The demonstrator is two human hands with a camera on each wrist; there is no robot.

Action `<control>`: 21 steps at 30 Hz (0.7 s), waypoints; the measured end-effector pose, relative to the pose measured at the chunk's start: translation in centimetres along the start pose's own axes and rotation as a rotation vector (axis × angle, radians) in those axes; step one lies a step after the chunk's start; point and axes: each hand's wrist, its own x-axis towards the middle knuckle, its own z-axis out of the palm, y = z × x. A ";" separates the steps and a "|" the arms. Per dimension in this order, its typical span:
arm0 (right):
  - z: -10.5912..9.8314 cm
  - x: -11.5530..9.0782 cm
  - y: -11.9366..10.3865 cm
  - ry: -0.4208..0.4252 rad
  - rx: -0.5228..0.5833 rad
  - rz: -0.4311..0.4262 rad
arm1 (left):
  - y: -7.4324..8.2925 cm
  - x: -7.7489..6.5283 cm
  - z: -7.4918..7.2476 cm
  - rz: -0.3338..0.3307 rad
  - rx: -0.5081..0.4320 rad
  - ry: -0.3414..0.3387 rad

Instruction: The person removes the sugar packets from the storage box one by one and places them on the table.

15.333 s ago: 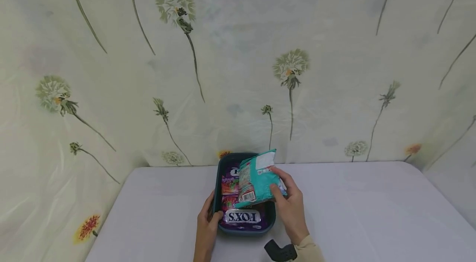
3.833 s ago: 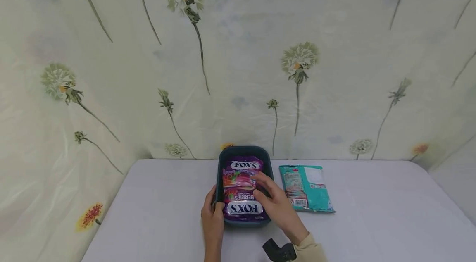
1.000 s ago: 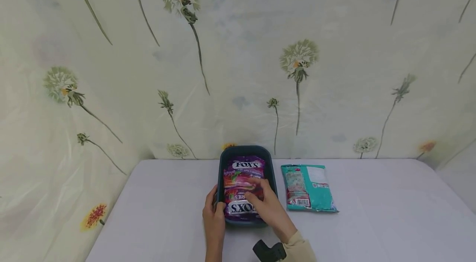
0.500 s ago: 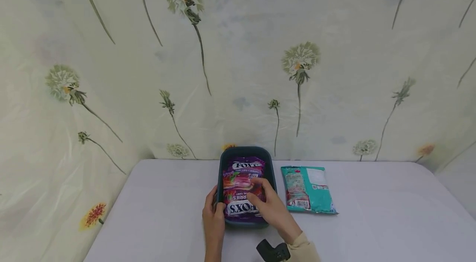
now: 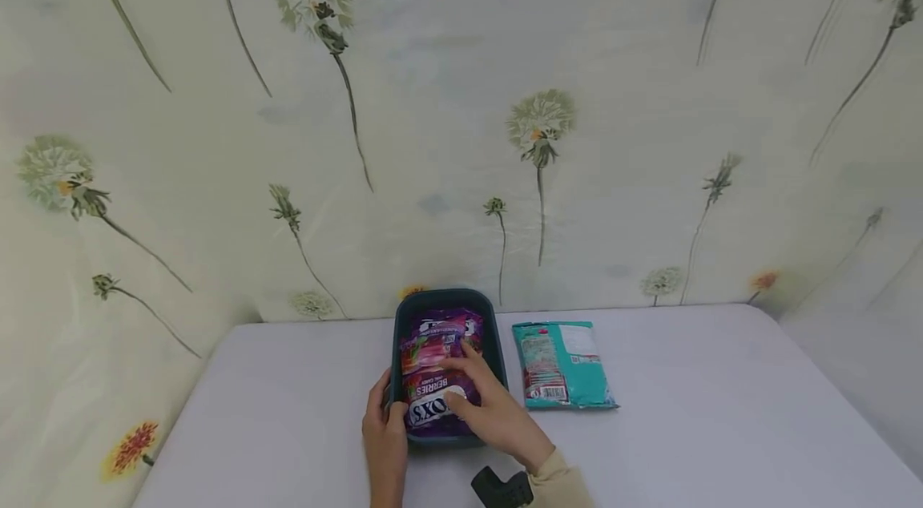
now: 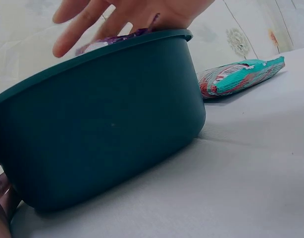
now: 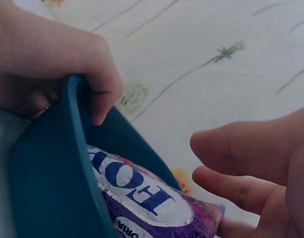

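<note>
Purple Fox's berries candy bags, one nearer [image 5: 430, 389] and one farther [image 5: 472, 324], lie overlapping in a dark teal plastic container [image 5: 497, 352]. My left hand [image 5: 384, 432] grips the container's left wall; in the right wrist view its thumb [image 7: 103, 99] hooks over the rim. Spread over the bags is my right hand [image 5: 501, 416]. Its fingers are loosely extended and touch the purple wrapping, without closing round it. In the left wrist view the right hand [image 6: 157, 15] shows above the rim, while the container wall hides most of the bags.
A turquoise packet [image 5: 566, 368] lies flat on the white-covered table [image 5: 692, 396], just right of the container. Behind the table's far edge hangs a dandelion-print backdrop [image 5: 433, 131]. A black device [image 5: 502, 488] sits at my right wrist.
The turquoise packet, earlier in my right hand over the container, now lies on the table. In the last half second, the nearer candy bag has turned slightly and my right fingers have spread.
</note>
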 end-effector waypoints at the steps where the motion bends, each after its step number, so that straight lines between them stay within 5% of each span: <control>1: 0.3 0.1 0.0 -0.010 -0.010 -0.008 | 0.0 0.0 -0.4 -0.001 0.004 0.006; 7: 1.3 0.5 0.1 -0.036 -0.017 -0.038 | -0.4 0.1 -1.4 -0.018 0.020 0.020; 21: 0.6 0.5 1.3 0.023 -0.100 -0.113 | -0.4 0.4 0.1 0.013 -0.015 0.006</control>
